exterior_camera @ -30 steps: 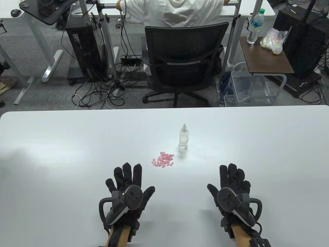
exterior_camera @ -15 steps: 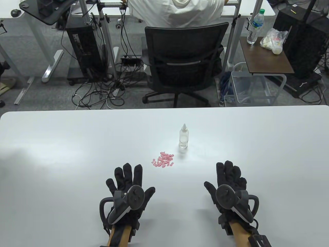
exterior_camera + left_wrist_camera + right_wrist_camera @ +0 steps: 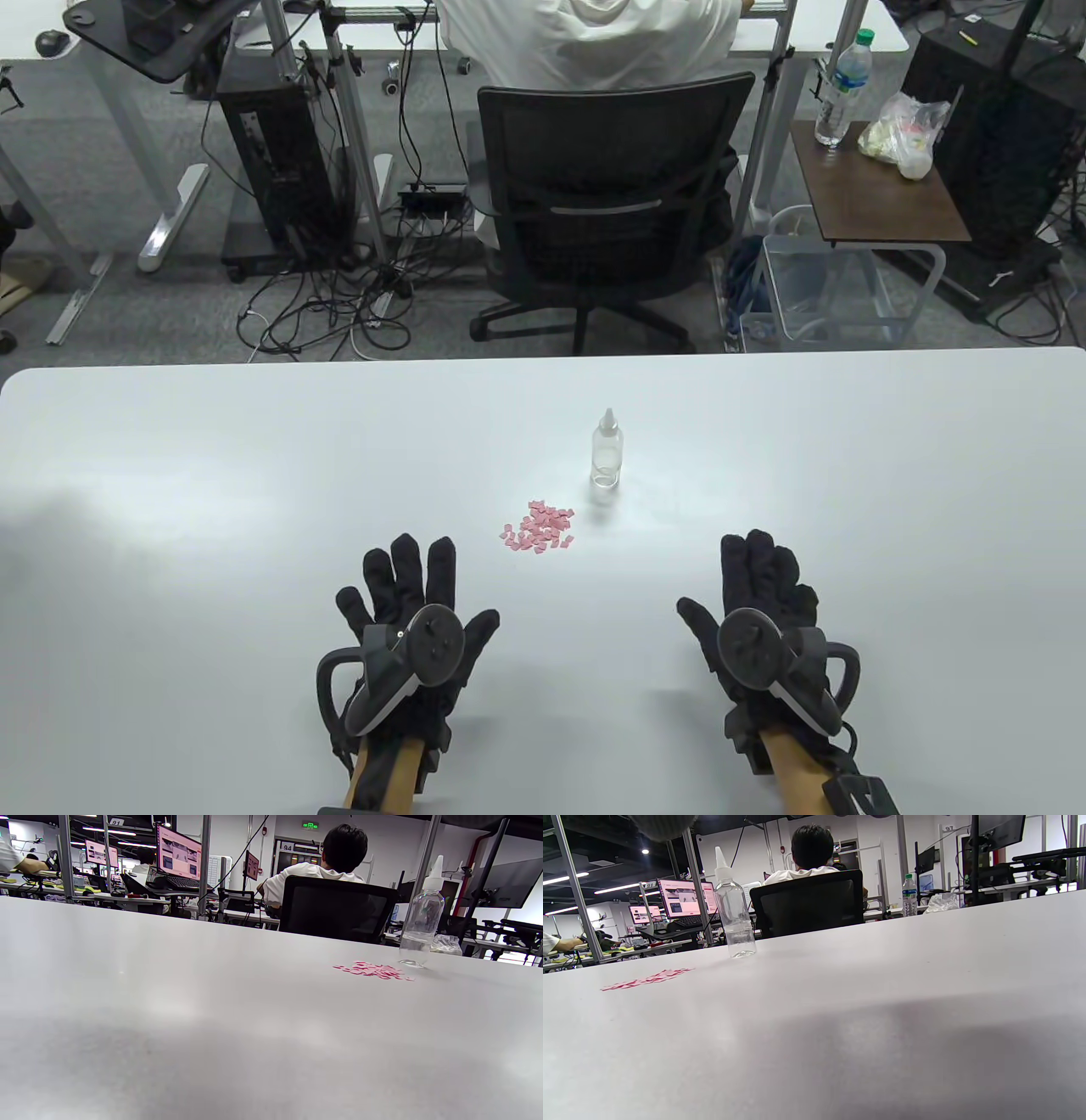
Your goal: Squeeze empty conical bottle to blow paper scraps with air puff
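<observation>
A clear bottle with a white conical tip (image 3: pixel 607 448) stands upright near the middle of the white table (image 3: pixel 212 509). It also shows in the left wrist view (image 3: pixel 421 921) and the right wrist view (image 3: pixel 733 908). A small heap of pink paper scraps (image 3: pixel 538 528) lies just front-left of it, also in the left wrist view (image 3: pixel 373 970) and the right wrist view (image 3: pixel 647 979). My left hand (image 3: pixel 407 586) lies flat and open, front-left of the scraps. My right hand (image 3: pixel 759 586) lies flat and open, front-right of the bottle. Both hands are empty.
Beyond the table's far edge stands a black office chair (image 3: pixel 611 204) with a person in a white shirt (image 3: pixel 585 38). A small brown side table (image 3: pixel 878 182) with a water bottle (image 3: pixel 840 89) is at the far right.
My left hand has slid a little to the left and away from me. My right hand has shifted slightly left. The bottle and scraps have not moved.
</observation>
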Available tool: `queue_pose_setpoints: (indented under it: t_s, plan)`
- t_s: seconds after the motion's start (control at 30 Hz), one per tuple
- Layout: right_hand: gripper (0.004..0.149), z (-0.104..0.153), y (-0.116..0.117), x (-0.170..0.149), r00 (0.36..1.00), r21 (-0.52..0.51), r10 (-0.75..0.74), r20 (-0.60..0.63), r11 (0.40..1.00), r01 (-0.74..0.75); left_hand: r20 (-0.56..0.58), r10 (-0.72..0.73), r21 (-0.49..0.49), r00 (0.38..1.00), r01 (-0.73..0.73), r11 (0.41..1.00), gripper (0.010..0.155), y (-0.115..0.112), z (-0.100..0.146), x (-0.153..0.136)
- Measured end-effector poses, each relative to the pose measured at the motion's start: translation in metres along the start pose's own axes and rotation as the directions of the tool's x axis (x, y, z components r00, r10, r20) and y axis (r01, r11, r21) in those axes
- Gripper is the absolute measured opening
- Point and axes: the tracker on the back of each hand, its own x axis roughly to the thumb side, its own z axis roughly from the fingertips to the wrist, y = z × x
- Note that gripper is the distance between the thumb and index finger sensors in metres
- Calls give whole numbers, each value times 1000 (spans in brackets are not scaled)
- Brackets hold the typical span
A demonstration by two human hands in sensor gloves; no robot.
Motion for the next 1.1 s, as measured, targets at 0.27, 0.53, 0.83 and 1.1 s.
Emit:
queue_pose_setpoints:
  t_s: [0.27, 0.53, 0.83, 1.1]
  plan:
    - [87, -3, -3, 5, 1000, -7, -6, 15, 1000, 6, -26, -1, 19, 1000, 1, 1000, 92, 4, 2, -4]
    - [92, -35, -15, 20, 992, -83, -122, 18, 989, 123, -14, -3, 32, 1000, 3, 999, 91, 4, 1, -3]
    - [88, -99, -2, 49, 974, -68, -223, -41, 973, 220, 7, -99, 10, 995, 99, 995, 92, -1, -4, 12]
    - [95, -146, 25, 73, 981, -30, -165, -102, 986, 162, 37, -159, 61, 987, 157, 986, 91, 5, -5, 23]
